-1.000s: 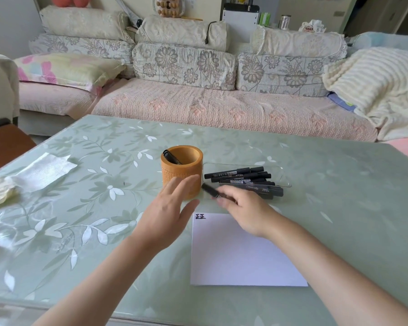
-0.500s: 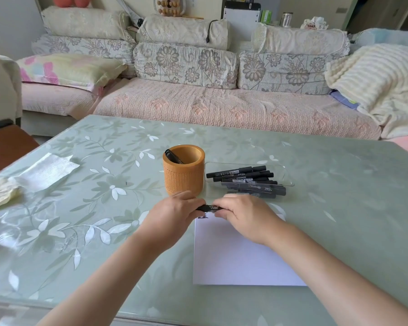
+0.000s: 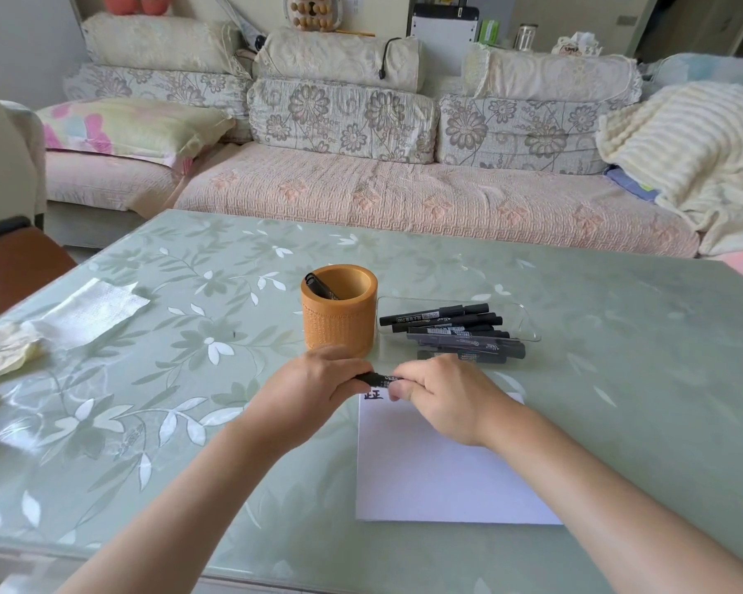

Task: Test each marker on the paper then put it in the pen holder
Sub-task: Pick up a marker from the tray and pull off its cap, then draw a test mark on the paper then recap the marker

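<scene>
A black marker [image 3: 377, 379] is held level between both hands, just above the top edge of the white paper [image 3: 438, 478]. My left hand [image 3: 314, 390] grips its left end and my right hand [image 3: 440, 394] grips its right end. Black writing [image 3: 373, 394] shows at the paper's top left corner, partly hidden by my fingers. The orange pen holder [image 3: 339, 312] stands just beyond my hands with one black marker [image 3: 320, 286] leaning inside. Several black markers [image 3: 455, 330] lie in a pile to the right of the holder.
A clear plastic tray [image 3: 528, 323] lies under the marker pile. Crumpled tissue and a plastic sheet [image 3: 82, 312] lie at the table's left. The green floral table [image 3: 640, 358] has a sofa [image 3: 404, 195] behind it.
My right hand brought a marker from the pile toward the paper. My left hand came in from beside the holder and closed on the marker's left end; both hands now hold it.
</scene>
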